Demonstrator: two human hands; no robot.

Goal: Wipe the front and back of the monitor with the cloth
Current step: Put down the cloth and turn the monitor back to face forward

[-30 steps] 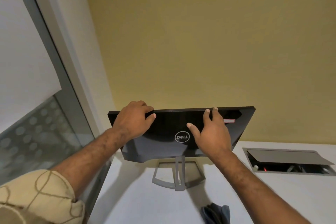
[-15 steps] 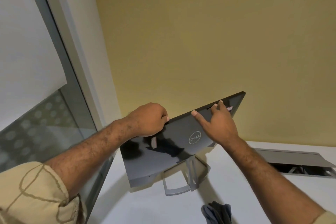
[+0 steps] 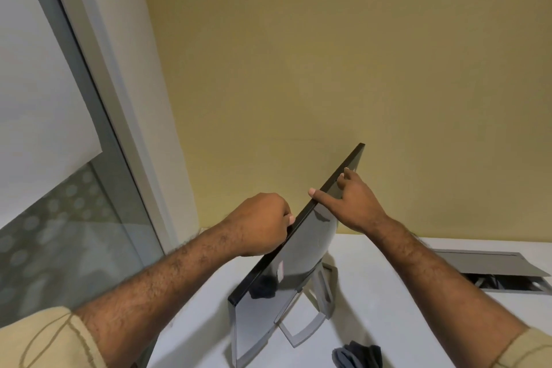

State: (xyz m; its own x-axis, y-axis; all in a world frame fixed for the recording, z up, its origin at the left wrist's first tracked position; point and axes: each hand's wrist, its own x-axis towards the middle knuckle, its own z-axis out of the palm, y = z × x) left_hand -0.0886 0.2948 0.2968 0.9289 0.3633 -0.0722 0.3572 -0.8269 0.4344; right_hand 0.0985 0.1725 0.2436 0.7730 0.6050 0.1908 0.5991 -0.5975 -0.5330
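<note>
Grip: your left hand (image 3: 263,224) curls round the flat glossy monitor (image 3: 301,251) edge; right hand (image 3: 352,203) pinches its far rim.
Cloth (image 3: 358,355): crumpled grey, near right on smooth white desk (image 3: 403,308).

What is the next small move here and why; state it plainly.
Probably keep swivelling the black flat monitor on its grey metal stand until one broad face squarely faces the person. The left hand and right hand both grip its top edge, it sits edge-on to the camera, and the dark grey crumpled cloth lies untouched on the white desk.
</note>
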